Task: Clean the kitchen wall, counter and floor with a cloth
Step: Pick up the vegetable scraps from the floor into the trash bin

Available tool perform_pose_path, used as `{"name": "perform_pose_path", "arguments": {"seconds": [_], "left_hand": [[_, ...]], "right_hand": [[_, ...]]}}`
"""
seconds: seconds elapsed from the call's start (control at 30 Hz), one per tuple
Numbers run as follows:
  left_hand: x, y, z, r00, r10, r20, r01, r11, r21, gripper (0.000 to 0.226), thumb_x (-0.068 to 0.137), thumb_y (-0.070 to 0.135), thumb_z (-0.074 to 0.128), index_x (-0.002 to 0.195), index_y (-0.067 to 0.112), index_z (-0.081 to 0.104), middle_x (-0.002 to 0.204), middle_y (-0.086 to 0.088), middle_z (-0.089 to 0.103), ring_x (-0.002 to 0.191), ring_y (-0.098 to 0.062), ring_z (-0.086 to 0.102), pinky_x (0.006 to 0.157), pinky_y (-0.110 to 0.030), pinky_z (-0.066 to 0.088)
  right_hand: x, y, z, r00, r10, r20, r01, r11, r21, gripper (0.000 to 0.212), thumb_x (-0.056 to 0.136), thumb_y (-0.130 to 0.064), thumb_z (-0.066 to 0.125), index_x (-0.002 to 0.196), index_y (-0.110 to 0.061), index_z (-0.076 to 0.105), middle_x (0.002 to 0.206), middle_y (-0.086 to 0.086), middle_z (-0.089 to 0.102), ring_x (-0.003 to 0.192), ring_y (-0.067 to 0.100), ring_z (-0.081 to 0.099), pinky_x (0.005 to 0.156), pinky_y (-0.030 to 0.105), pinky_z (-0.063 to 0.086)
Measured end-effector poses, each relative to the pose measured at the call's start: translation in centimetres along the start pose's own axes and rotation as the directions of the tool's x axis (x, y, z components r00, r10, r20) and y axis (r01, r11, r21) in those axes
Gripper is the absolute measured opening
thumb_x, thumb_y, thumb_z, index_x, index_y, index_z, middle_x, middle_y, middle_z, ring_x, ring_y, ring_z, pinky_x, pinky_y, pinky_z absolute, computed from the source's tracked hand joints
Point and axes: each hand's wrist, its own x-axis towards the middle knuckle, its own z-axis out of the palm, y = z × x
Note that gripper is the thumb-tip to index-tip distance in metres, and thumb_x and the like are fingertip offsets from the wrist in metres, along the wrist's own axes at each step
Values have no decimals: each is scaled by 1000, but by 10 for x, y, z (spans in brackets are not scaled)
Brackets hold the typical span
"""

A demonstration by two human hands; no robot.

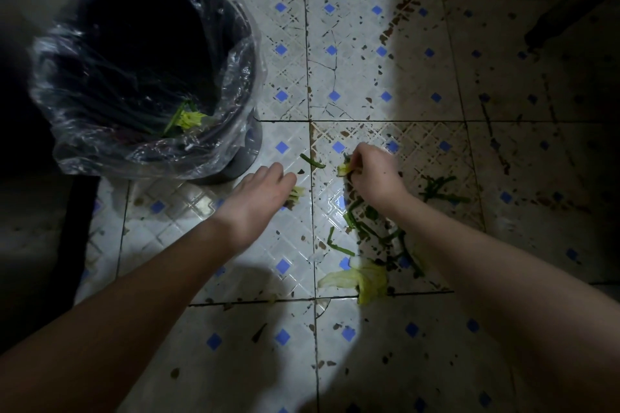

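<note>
Vegetable scraps lie scattered on the dirty white floor tiles (pixel 295 67) with small blue squares. My left hand (pixel 261 191) reaches low over the floor, its fingers curled round a pale yellow-green scrap (pixel 297 193). My right hand (pixel 374 171) pinches another yellow leaf scrap (pixel 344 169) just above the tiles. A short green stem (pixel 312 161) lies between the two hands. A larger yellow-green leaf (pixel 362 280) and several green stems (pixel 369 228) lie near my right forearm. No cloth is in view.
A dark bin (pixel 241 43) lined with a clear plastic bag stands at the upper left, with green and yellow scraps inside. More green stems (pixel 439 189) lie right of my right hand. A dark mat edge (pixel 80 231) runs along the left. The right side is in shadow.
</note>
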Motion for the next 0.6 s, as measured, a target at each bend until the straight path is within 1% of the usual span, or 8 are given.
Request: {"name": "perform_pose_path", "arguments": {"seconds": [0.1, 0.17, 0.2, 0.33, 0.43, 0.5, 0.57, 0.6], "left_hand": [[-3, -1, -2, 1000, -6, 6, 6, 1000, 10, 43, 75, -11, 56, 105, 17, 44, 103, -4, 42, 92, -24, 45, 74, -32, 35], [-5, -2, -4, 1000, -1, 7, 1, 1000, 19, 42, 75, -10, 56, 106, 16, 44, 104, -5, 42, 93, -24, 45, 75, -32, 37], [-5, -2, -5, 1000, 0, 9, 0, 1000, 23, 42, 76, -10, 56, 108, 16, 44, 105, -5, 42, 94, -24, 45, 76, -33, 38], [-12, -3, -13, 998, -25, 51, 25, 1000, 16, 45, 78, -12, 46, 113, 14, 42, 111, -6, 40, 100, -25, 42, 83, -34, 38], [-18, -6, -16, 997, -32, 66, 31, 999, 14, 47, 75, -15, 44, 113, 13, 42, 111, -7, 40, 100, -25, 42, 83, -35, 38], [-21, -7, -16, 997, -33, 70, 32, 999, 18, 48, 74, -15, 47, 112, 13, 43, 111, -7, 40, 100, -26, 42, 84, -35, 40], [-24, -9, -16, 997, -39, 73, 38, 999, 21, 49, 74, -15, 50, 113, 14, 43, 111, -6, 41, 102, -25, 44, 84, -34, 42], [-25, -9, -15, 997, -42, 67, 41, 999, 22, 49, 75, -15, 52, 114, 14, 43, 111, -6, 41, 103, -24, 44, 83, -33, 44]], "right_hand": [[0, -11, 0, 998, -47, -31, 49, 995, 89, 13, 84, 1, 57, 87, -11, 55, 91, 3, 59, 83, 19, 56, 72, 31, 51], [1, -23, 3, 994, -110, -27, 113, 984, 137, 14, 83, 3, 55, 83, -11, 54, 86, 4, 57, 77, 20, 54, 65, 31, 47], [1, -30, 5, 989, -149, -17, 150, 977, 153, 16, 82, 5, 54, 82, -11, 53, 85, 5, 56, 76, 21, 53, 65, 32, 46], [4, -50, 16, 958, -286, 27, 280, 950, 138, 17, 80, 7, 51, 87, -8, 54, 88, 6, 53, 80, 24, 51, 67, 34, 41], [7, -52, 26, 949, -309, 59, 306, 950, 60, 22, 81, 3, 53, 99, -9, 56, 99, 8, 52, 93, 26, 51, 75, 35, 44], [8, -51, 30, 951, -300, 70, 301, 953, -7, 24, 85, -7, 58, 109, -10, 58, 109, 9, 52, 103, 27, 50, 82, 39, 46], [6, -52, 32, 955, -289, 73, 293, 955, -54, 30, 87, -21, 63, 115, -11, 59, 116, 7, 52, 109, 25, 49, 86, 37, 46], [5, -53, 33, 956, -282, 77, 287, 955, -72, 32, 88, -24, 62, 117, -11, 60, 117, 7, 53, 110, 24, 48, 86, 36, 46]]}}
